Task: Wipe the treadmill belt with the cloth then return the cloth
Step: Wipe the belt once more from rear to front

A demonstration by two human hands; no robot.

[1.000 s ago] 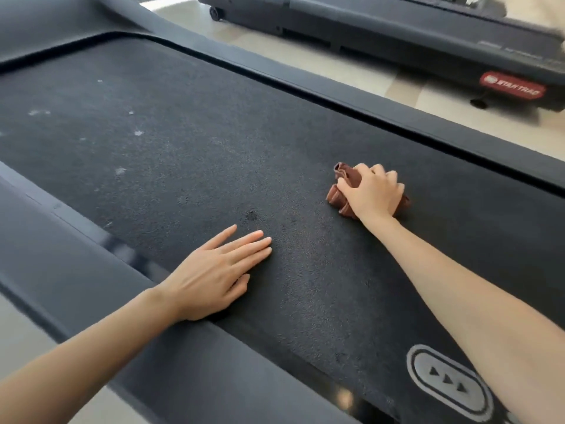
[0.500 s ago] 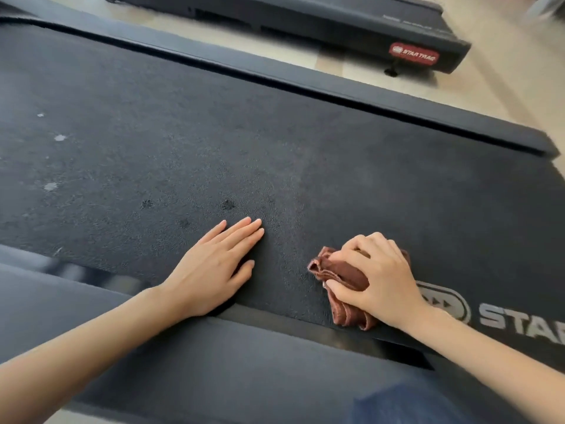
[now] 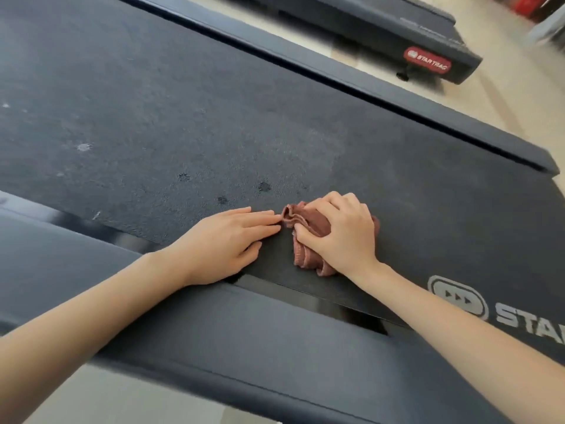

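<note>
Head view: the cloth is held bunched by the right hand's curled fingers on the belt, lower centre; the left hand is laid flat, fingers straight. Spots at left are judged unwiped; returning the cloth is not yet done

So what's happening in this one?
A person is wiping a treadmill belt. The right hand grips a bunched brown cloth against the belt near its close edge. The left hand lies flat beside it, fingertips right at the cloth's edge. Pale and dark spots show on the belt further left.
</note>
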